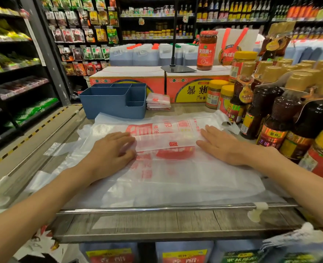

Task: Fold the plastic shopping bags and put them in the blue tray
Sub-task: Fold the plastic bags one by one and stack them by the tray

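Both hands (164, 149) flat on bag (164, 141)

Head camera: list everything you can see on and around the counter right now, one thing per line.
plastic shopping bags: several, translucent white with red print, spread flat on the counter; the top one partly folded into a strip
folded bags: one small stack, white and red, right of the tray
blue tray: one, with compartments, at the back left of the counter; no bags visible inside
cartons: two, red and yellow, behind the tray
sauce bottles and jars: many, dark with gold or yellow caps, along the right
tall red jar: one, on the cartons
left hand: flat on the folded strip's left end, fingers relaxed
right hand: flat on its right end, fingers straight
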